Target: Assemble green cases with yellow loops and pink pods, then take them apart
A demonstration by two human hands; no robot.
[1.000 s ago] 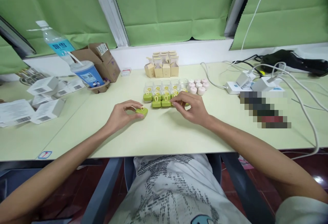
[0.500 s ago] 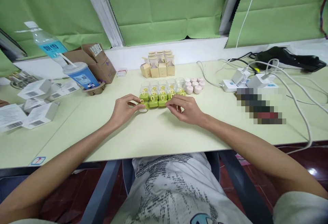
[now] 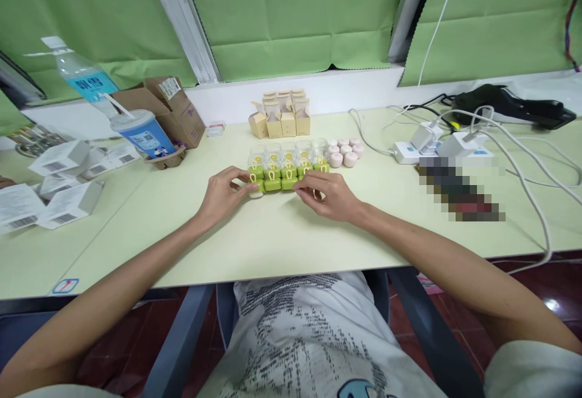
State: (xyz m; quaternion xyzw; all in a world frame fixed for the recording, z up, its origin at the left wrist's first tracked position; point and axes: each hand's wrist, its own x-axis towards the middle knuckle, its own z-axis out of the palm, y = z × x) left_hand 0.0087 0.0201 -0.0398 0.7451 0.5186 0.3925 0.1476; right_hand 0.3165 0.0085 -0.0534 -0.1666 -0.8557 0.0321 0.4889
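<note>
Several small green cases [image 3: 273, 184] with yellow loops stand in two close rows on the table, clear plastic lids [image 3: 288, 148] raised behind them. At the row's left end, the thumb and fingers of my left hand [image 3: 222, 196] are closed on the front corner case [image 3: 256, 188]. My right hand [image 3: 330, 195] has its fingers bent and closed at the right part of the front row, fingertips against a green case [image 3: 289, 184]. What sits under the right palm is mostly hidden. Close by on the right is a cluster of pale pink round pieces [image 3: 350, 159].
Small open cream boxes [image 3: 282, 120] stand against the wall. White boxes [image 3: 73, 204], a blue cup [image 3: 144, 136], a bottle [image 3: 84, 76] and a cardboard box [image 3: 182, 113] are at left. Right are a power strip [image 3: 407, 152], cables and a blurred object [image 3: 459, 188].
The fingertips of my left hand have shifted slightly at the corner case, which sits a touch straighter. My right hand has barely moved.
</note>
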